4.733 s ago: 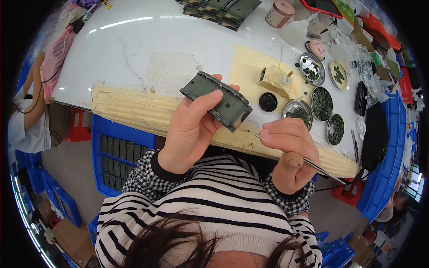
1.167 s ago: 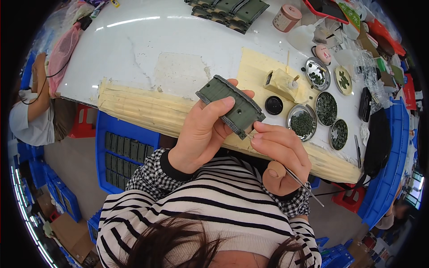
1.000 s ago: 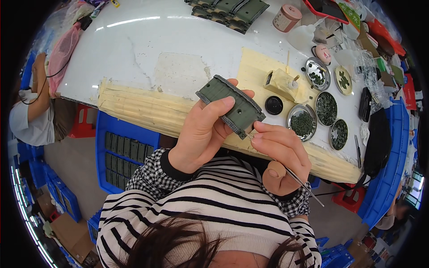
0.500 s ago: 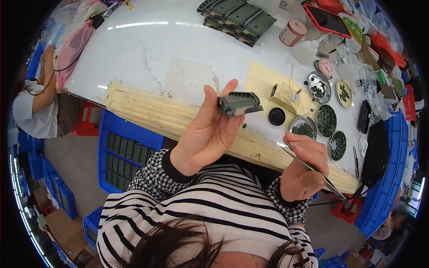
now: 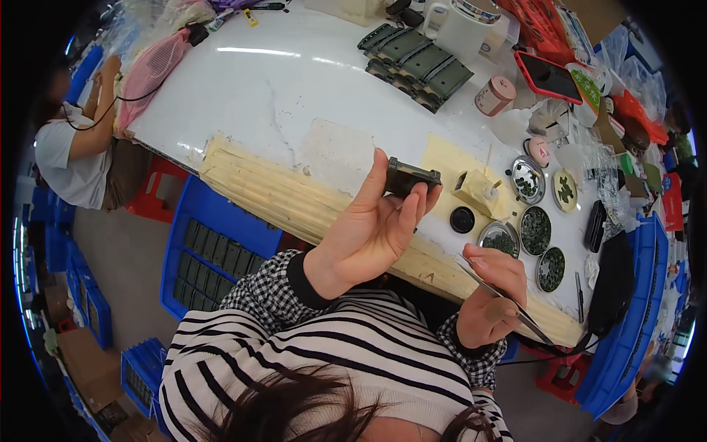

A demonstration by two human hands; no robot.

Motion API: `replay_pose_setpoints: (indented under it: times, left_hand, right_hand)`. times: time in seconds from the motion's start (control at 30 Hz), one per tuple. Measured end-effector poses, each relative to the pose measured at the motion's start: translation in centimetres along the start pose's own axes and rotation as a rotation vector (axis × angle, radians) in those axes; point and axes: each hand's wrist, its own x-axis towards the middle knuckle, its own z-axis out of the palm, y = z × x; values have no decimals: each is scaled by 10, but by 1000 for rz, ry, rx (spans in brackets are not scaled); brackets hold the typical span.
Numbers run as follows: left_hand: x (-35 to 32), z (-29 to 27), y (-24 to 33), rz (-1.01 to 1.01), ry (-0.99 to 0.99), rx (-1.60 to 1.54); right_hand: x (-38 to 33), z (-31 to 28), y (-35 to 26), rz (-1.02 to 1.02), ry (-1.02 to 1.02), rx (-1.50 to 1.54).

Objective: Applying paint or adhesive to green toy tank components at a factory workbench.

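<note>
My left hand point(image 5: 379, 236) grips a small dark green plastic model part point(image 5: 409, 177) between thumb and fingers, held up above the table's padded front edge. The part is tilted, and the fingers hide its near side. Over to the right, my right hand point(image 5: 495, 295) is closed around thin metal tweezers point(image 5: 508, 303), whose tip points up and left toward the table. Nearest to the tweezers is a round metal dish point(image 5: 501, 249) of tiny dark green pieces. A small black round cap point(image 5: 462, 219) lies between the two hands.
More dishes of green bits point(image 5: 535, 230) stand at the right, beside a yellowish taped block point(image 5: 479, 193). Farther back lie large green molded parts point(image 5: 420, 62), a pink tin point(image 5: 495, 96) and a red-cased phone point(image 5: 549, 76). A blue crate point(image 5: 177, 254) of green parts sits lower left.
My left hand has turned the model part, so its ridged side no longer faces me. The whole view has shifted slightly. My right hand keeps its hold on the tweezers.
</note>
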Motion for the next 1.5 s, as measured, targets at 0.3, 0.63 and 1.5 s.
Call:
replay_pose_setpoints:
  times: [0.3,0.63,1.5]
  left_hand:
    - [0,-2,0,47,17,55]
    - [-1,-4,0,57,13,69]
    - [-1,-20,-42,439,-22,1163]
  right_hand:
    - [0,0,1,11,-19,-11]
    - [2,3,0,20,-51,-23]
    - [1,12,5,178,35,4]
